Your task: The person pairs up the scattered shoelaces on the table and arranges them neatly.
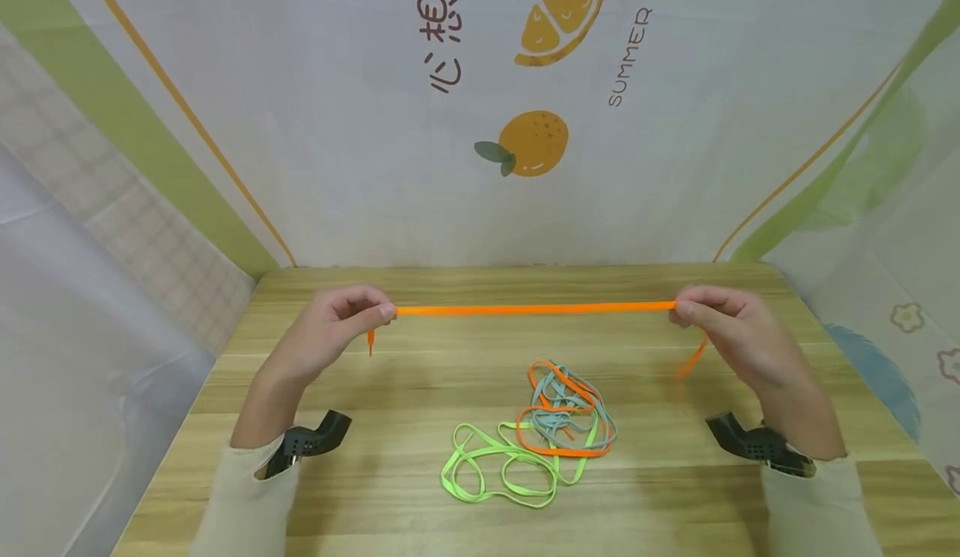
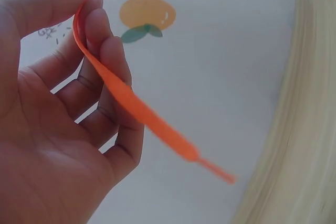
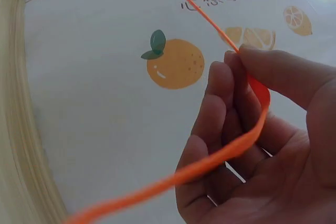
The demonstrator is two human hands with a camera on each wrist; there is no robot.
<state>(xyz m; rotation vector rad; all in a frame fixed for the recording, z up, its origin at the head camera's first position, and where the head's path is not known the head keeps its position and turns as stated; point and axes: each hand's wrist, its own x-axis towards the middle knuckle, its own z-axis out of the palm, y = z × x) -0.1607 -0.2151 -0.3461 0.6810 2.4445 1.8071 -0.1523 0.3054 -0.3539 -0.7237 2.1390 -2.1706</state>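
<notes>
An orange shoelace (image 1: 536, 309) is stretched straight and level between both hands above the table. My left hand (image 1: 337, 323) pinches it between thumb and fingertips close to one end. In the left wrist view the short tail of the orange shoelace (image 2: 152, 121) crosses the fingers and ends in a thin tip. On the other side my right hand (image 1: 738, 332) pinches the lace the same way. From there a longer tail of the orange shoelace (image 3: 210, 161) hangs across the fingers; its end lies outside the right wrist view and is blurred in the head view.
On the wooden table (image 1: 375, 499) a green shoelace (image 1: 461, 490) lies loosely looped. Beside it, another orange shoelace (image 1: 588, 454) tangles with a grey-blue shoelace (image 1: 553, 415). A white printed cloth (image 1: 375, 165) hangs behind the table's far edge.
</notes>
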